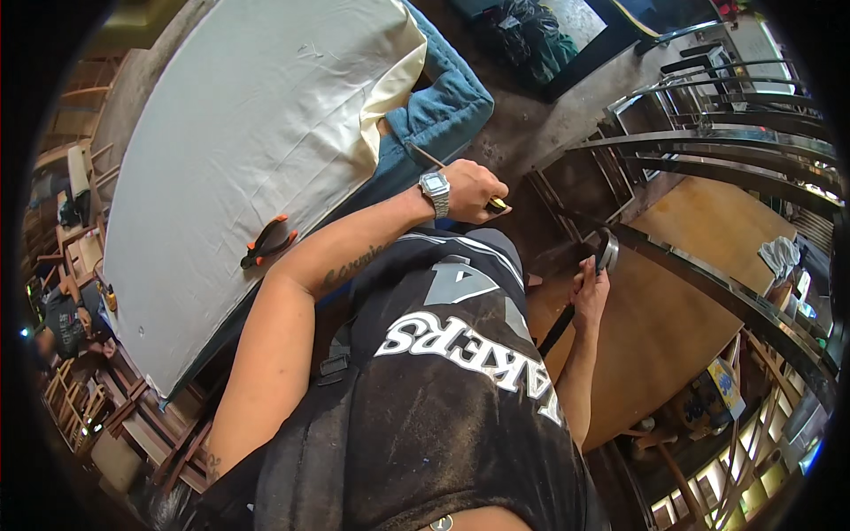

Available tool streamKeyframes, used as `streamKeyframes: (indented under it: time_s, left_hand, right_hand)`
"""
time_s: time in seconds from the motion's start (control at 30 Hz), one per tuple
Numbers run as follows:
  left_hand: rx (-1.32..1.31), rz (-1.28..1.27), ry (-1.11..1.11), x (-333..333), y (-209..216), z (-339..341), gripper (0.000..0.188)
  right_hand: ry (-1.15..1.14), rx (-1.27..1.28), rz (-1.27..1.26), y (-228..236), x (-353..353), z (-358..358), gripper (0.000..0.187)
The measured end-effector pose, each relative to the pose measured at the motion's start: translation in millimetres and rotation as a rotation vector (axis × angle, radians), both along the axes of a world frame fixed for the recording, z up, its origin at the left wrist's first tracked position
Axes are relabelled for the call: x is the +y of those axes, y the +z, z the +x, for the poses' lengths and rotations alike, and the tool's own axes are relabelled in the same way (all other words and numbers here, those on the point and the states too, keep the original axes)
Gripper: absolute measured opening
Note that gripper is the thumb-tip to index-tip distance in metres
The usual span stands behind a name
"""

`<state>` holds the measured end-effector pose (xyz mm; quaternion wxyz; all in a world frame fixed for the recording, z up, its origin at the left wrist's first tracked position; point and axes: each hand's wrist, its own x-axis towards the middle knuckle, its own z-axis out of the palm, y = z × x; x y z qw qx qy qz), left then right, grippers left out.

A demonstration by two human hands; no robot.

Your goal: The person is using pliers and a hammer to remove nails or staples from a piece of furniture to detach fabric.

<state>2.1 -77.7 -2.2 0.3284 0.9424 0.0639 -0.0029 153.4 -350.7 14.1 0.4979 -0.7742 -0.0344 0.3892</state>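
The left hand grips a slim yellow-black screwdriver, the right hand a steel-headed hammer; off-white cloth is loose beside blue fabric upholstery (elsewhere still spread).

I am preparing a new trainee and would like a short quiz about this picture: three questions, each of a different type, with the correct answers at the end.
1. Fill the gap: the thin-shafted tool in the left grip points toward the ____ fabric.
2. True or false: the right grip is empty.
3. Choose one: which colour shows, along with black, on the pliers lying on the pale fabric?
a) green
b) orange
c) white

Key
1. Blue: the shaft reaches toward the blue fabric.
2. False: it holds a metal-headed tool, apparently a hammer.
3. b) orange.
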Motion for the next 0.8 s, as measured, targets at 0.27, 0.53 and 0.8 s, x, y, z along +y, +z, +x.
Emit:
streamKeyframes:
  time_s: [0.27, 0.53, 0.8]
  left_hand:
    - [-0.178, -0.108, -0.020, 2.8, 4.4, -5.1, 0.027]
    - [-0.464, -0.276, 0.003, 16.2, 9.3, -8.0, 0.035]
    - [-0.141, -0.033, -0.008, 13.7, -30.7, 4.5, 0.015]
  right_hand:
    - [0.033, -0.029, -0.001, 16.1, 32.3, -34.2, 0.036]
    - [-0.038, -0.337, 0.501, 62.9, 76.7, -67.5, 0.033]
    - [0.487, -0.720, 0.076, -47.1, 109.5, -109.4, 0.031]
